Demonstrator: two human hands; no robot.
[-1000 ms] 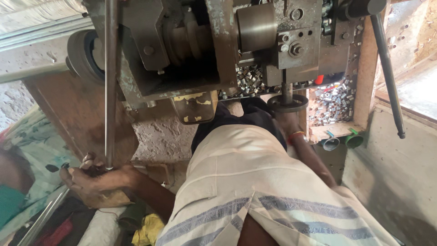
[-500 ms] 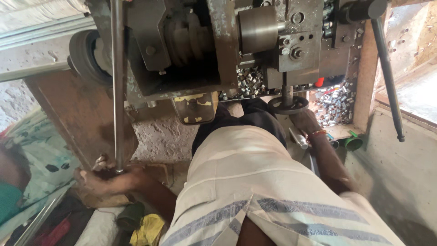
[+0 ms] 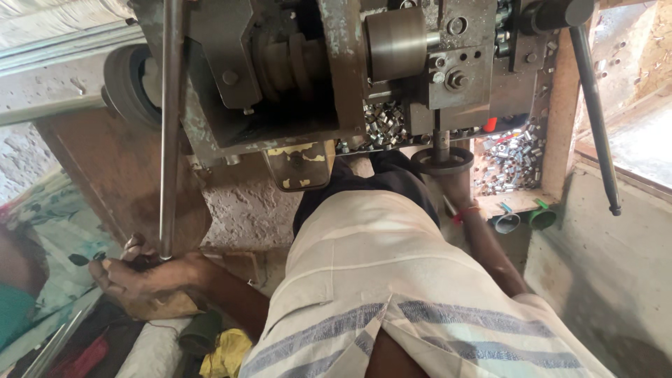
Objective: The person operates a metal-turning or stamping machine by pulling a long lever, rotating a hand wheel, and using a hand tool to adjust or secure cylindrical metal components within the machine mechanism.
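Gripping the lower end of a long steel rod [image 3: 169,126], the left hand [image 3: 143,276] has its fingers curled shut round it, low beside the grey machine [image 3: 336,77]. The right hand [image 3: 455,189] reaches up under the round handwheel [image 3: 441,159]; whether its fingers grasp it I cannot tell. Small metal pieces [image 3: 507,164] lie heaped in a tray nearby.

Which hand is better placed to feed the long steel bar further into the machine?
Left. The left hand is at the lower end of the steel bar, fingers around it. The right hand is across the body, up by the small handwheel, well away from the bar.
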